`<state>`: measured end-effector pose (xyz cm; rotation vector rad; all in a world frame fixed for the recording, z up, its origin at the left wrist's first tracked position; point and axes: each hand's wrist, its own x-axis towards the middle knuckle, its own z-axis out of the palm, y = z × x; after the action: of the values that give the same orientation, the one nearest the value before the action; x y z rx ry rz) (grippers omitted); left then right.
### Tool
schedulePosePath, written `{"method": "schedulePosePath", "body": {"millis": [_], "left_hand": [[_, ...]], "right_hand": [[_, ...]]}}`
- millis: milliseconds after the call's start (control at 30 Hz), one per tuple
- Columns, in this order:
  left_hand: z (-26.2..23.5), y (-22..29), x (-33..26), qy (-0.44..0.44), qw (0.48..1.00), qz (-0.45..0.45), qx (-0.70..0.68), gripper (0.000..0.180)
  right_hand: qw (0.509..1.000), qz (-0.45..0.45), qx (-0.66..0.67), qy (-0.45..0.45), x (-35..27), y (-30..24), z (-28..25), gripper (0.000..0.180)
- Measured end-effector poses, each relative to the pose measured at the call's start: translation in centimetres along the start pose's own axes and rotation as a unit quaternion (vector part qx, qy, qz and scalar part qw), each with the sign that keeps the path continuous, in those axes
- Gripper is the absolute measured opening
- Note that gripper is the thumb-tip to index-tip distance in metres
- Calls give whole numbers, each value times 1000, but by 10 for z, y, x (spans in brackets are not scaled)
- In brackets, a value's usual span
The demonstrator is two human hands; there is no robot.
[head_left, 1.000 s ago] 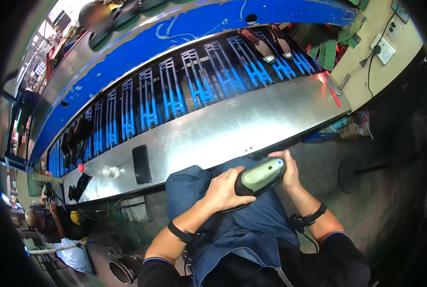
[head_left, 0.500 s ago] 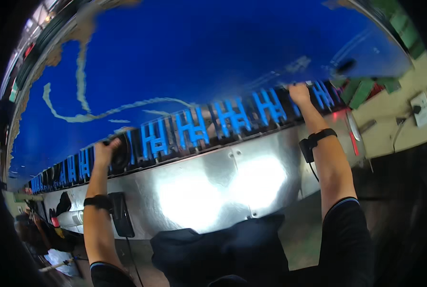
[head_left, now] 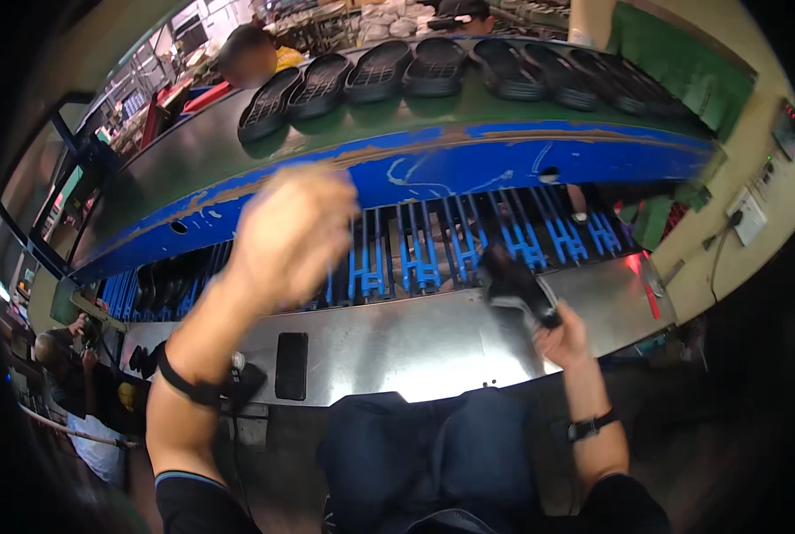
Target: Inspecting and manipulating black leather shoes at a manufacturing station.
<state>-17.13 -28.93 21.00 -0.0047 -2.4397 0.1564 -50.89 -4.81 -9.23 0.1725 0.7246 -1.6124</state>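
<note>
A seated worker's right hand (head_left: 565,336) holds a dark shoe sole (head_left: 515,285) over the near right part of the steel worktop (head_left: 415,343), fingers closed around its near end. The sole's long axis runs from the hand up and to the left, its far tip reaching over the blue slotted racks (head_left: 433,254) just beyond the worktop's edge. The left hand (head_left: 292,233) is raised and blurred in front of the racks, well apart from the sole; whether its grip is open or closed on anything cannot be told. The right hand is therefore the one on the sole, and the racks lie straight ahead of it, on the far side. Farther off, a row of black soles (head_left: 433,67) sits on the green belt (head_left: 362,125) above the blue rail.
</note>
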Motion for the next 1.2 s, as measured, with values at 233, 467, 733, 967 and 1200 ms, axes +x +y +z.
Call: {"method": "schedulePosePath", "body": {"millis": [233, 467, 733, 967, 1200], "left_hand": [[-5, -143, 0, -145, 892, -383, 191, 53], [-11, -105, -4, -36, 939, -331, 84, 22], [-7, -119, -11, -17, 936, -348, 54, 14], [-25, -100, -18, -35, 929, -306, 202, 19], [-45, -49, 16, 97, 955, -266, 84, 23]], "right_hand": [[971, -29, -220, 91, -64, 76, -27, 46], [760, -257, -570, 179, -140, -99, -72, 40], [-44, -596, -702, 387, -229, -374, 28, 45], [-165, -525, -721, 421, -207, -402, 50, 47], [40, -625, -722, 295, -204, -324, 47, 53]]}}
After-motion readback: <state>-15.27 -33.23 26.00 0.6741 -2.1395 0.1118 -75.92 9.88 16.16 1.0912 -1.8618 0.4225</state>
